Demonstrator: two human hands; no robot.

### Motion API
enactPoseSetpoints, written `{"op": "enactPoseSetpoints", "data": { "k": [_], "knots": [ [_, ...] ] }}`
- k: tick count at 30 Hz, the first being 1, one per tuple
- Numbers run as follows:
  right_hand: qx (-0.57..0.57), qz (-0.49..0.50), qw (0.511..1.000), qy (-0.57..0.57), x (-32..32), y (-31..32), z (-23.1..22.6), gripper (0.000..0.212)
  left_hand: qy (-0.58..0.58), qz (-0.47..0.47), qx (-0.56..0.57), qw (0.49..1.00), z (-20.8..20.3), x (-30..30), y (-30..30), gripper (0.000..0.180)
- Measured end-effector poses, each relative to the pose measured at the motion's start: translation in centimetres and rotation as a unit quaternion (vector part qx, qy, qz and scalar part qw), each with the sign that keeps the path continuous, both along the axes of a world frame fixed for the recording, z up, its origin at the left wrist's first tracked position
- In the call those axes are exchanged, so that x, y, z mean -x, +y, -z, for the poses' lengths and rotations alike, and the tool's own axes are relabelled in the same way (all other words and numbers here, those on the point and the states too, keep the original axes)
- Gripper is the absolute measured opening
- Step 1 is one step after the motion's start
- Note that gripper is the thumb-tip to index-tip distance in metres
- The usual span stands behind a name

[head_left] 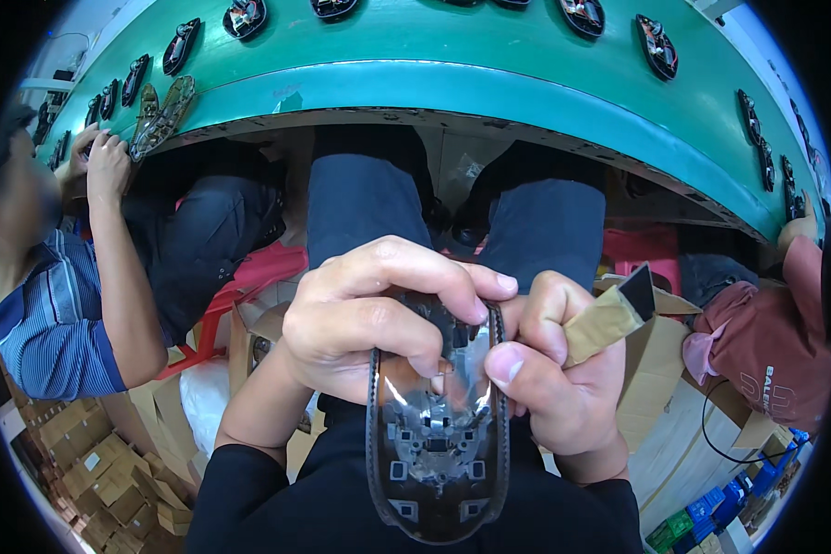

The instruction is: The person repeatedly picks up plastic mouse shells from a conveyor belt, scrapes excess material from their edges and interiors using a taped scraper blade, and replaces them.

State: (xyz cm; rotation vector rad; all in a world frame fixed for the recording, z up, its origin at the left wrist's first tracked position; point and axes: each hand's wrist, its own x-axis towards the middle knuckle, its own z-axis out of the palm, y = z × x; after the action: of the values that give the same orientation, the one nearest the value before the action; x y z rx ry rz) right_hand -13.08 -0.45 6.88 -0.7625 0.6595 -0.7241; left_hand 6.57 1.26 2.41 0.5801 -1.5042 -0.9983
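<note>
Above my lap is a long oval shell of smoky see-through plastic, with ridged side edges and small square frames moulded near its lower end. My left hand is closed over its upper part, fingers bent onto and into it. Closed around a flat tool wrapped in tan tape, my right hand has its thumb at the shell's right edge. The tool's dark, flat end sticks out to the upper right. Its other end is hidden in my fingers.
Ahead stretches a green table bearing several dark oval housings with parts inside. Clear shells lie at its left edge. A co-worker in a striped shirt sits left, another in a reddish top right. Cardboard boxes stand lower left.
</note>
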Motion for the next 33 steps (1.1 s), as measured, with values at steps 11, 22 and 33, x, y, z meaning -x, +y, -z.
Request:
{"op": "enactPoseSetpoints", "data": {
  "k": [11,22,33],
  "knots": [
    [0.034,-0.005,0.999,0.01,0.0,0.1,0.6,0.035,0.016,-0.015,0.017,1.0,0.8,-0.2,0.1,0.022],
    [0.028,-0.005,0.999,0.016,-0.4,0.2,1.0,0.034,0.061,-0.022,-0.025,0.998,0.8,0.1,0.7,0.021],
    [0.01,-0.007,0.999,0.035,-0.5,0.4,0.8,0.033,0.075,-0.003,-0.043,0.996,1.5,0.2,0.9,0.021]
  ]
}}
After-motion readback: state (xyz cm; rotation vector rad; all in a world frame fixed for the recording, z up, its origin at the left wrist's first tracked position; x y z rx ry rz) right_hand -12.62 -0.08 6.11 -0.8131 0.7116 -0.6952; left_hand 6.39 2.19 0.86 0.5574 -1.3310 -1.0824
